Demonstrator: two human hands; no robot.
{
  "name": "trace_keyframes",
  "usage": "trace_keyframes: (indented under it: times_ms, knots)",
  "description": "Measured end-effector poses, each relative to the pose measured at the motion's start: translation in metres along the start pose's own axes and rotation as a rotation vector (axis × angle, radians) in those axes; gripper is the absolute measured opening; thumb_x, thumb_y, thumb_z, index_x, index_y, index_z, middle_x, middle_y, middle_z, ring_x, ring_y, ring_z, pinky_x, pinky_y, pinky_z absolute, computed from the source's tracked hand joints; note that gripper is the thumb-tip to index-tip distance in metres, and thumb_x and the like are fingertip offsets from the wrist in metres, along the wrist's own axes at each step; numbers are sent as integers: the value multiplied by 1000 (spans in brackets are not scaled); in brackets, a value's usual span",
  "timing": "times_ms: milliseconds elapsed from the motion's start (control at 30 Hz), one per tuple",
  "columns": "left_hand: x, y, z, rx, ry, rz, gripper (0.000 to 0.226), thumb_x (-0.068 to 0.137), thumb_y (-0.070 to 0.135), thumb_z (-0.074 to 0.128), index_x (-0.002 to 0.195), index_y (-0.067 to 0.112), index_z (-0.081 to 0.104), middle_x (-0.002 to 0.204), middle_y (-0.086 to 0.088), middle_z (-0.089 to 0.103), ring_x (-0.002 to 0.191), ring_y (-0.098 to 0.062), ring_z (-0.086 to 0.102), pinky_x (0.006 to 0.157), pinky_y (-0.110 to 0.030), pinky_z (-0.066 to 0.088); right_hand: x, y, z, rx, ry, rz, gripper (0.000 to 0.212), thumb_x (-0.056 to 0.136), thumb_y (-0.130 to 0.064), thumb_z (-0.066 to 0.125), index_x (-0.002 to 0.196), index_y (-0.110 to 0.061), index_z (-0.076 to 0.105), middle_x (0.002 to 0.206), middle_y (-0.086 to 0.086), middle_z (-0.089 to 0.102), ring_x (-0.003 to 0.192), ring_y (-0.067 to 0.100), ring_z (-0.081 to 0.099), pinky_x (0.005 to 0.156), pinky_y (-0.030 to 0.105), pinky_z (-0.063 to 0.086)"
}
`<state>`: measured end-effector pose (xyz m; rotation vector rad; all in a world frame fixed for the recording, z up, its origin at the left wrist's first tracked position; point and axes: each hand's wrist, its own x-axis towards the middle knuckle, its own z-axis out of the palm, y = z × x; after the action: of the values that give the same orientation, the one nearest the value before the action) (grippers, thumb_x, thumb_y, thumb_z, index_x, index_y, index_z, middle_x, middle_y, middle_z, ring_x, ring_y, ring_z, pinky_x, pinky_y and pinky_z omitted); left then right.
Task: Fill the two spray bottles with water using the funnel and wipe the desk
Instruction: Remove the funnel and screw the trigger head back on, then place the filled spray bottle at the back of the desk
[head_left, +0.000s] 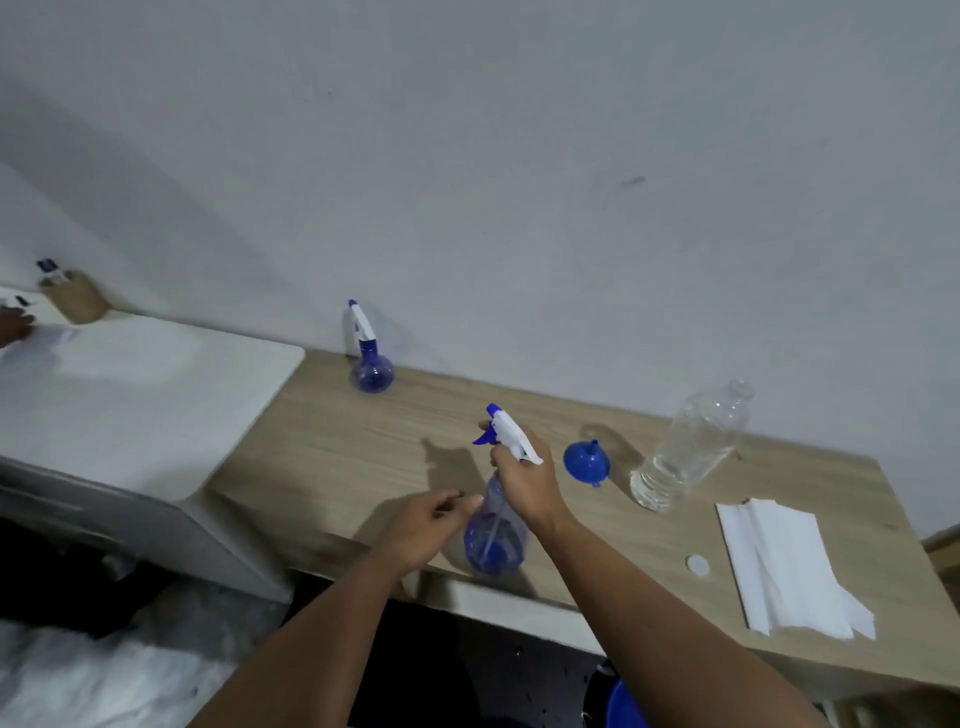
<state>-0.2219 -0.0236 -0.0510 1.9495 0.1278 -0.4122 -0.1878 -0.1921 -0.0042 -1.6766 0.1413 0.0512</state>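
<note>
Blue plastic fills my right hand (524, 475): I grip the neck of the near spray bottle (493, 540) just under its white and blue trigger head (506, 434), fingers wrapped round the collar. That bottle stands upright close to the front edge of the wooden desk (363, 457), and a thin dip tube shows through its clear blue body. My left hand (428, 522) is beside it on the left, fingers loosely curled with the tips at the bottle's shoulder; the blur there keeps me from telling whether they truly press on it or only hover against it.

The second spray bottle (369, 358) stands well apart at the back of the desk, against the grey wall (519, 156), its trigger head on. The blue funnel (586, 461) rests on the desk just right of my right hand, wide mouth toward me and spout pointing away. Near it, farther right, a clear water bottle (691, 447) stands uncapped with water in its lower part. A small white cap (697, 565) lies on the desk between that bottle and the front edge. White paper towels (784, 566) lie folded flat at the right end of the desk.

To the left, a white cabinet top (156, 384) adjoins the desk.
</note>
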Motion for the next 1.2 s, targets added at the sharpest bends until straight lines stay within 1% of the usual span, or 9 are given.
trace_keyframes:
  times_ms: [100,200,267,433,533,700,900,1000,1200]
  knots:
    - [-9,-13,-26,148,200,-15,46,92,68,52,90,26,71,79,7,71,77,-5,65,68,-16,45,1,-17,14,-13,-78,-86,34,91,0,53,96,-24,76,81,-12,69,64,11,57,65,22,48]
    - [-10,-35,-46,200,297,-31,59,83,80,48,92,27,73,79,9,72,80,-7,67,72,-21,48,0,-22,28,-30,-141,-157,32,89,-7,52,104,-20,77,109,-7,77,103,13,72,95,32,57]
    - [-10,-47,-54,228,322,-66,66,77,85,47,98,29,73,86,11,74,84,-5,68,76,-24,50,-1,-19,36,-63,-166,-191,36,89,-8,52,110,-23,77,111,-5,78,106,15,72,100,37,58]
    - [-11,-55,-62,289,350,-94,55,82,65,69,118,24,70,115,5,73,105,-12,67,95,-31,51,-5,3,50,-232,-245,-313,31,89,-12,52,106,-30,71,102,-6,74,94,21,72,90,50,58]
    - [-11,-56,-68,437,378,-41,58,80,64,70,122,24,69,119,5,70,111,-14,65,97,-30,50,-11,18,55,-338,-232,-304,30,88,-7,55,102,-31,67,95,-9,71,88,15,69,83,46,57]
    - [-7,-56,-76,593,393,46,70,77,66,61,131,22,63,128,0,65,119,-21,60,101,-33,48,-24,37,59,-468,-219,-124,24,86,-15,52,93,-36,61,85,-13,68,78,13,63,72,35,49]
    - [3,-46,-80,669,421,84,71,84,61,67,143,23,53,143,2,55,130,-20,53,105,-34,44,-24,58,57,-508,-198,123,14,87,-20,52,93,-20,65,86,0,69,80,27,64,69,35,46]
    - [7,-47,-83,662,400,101,72,84,60,67,143,22,53,142,1,56,129,-21,53,106,-34,43,-24,62,56,-506,-183,168,19,80,-26,49,89,-20,64,82,-1,67,74,25,61,67,35,43]
    - [8,-50,-84,667,393,102,71,85,58,68,144,22,52,144,1,54,131,-21,52,107,-33,41,-23,68,63,-507,-162,186,12,87,-21,56,89,-18,68,83,5,72,75,28,66,65,36,46]
